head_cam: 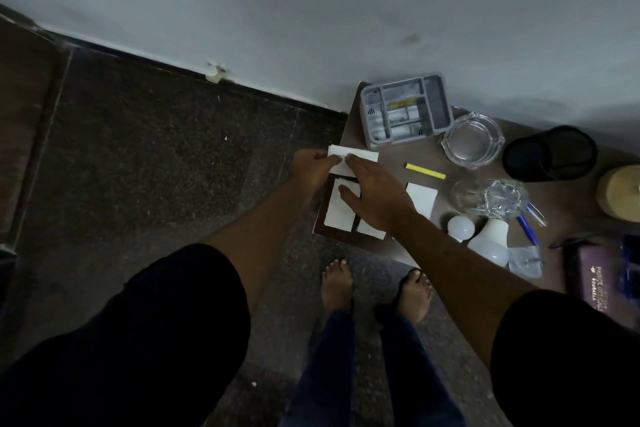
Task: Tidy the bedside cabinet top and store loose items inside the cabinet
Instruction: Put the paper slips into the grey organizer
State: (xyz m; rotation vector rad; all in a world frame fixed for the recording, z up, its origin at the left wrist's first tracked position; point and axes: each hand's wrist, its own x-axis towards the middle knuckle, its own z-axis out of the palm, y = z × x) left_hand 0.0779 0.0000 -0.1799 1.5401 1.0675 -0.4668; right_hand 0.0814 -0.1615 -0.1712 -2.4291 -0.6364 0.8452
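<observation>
Both sleeves (121, 340), dark, nearest the lens; bare feet (377, 291) below the cabinet top's (391, 166) near edge. Left hand (310, 168): pinching one white card (353, 158) by its end, near the left edge. Right hand (377, 199): flat, fingers spread, pressing more white cards (337, 208) at the near left corner, likely to keep them from sliding while I gather them. One card (420, 199) lies apart beside it. Grey organiser tray (438, 97) at the far left corner. Glass ashtray (472, 139), yellow marker (425, 170), two bulbs (485, 239), blue pens (526, 230), black mesh cup (549, 154) unsorted, awaiting storage inside.
</observation>
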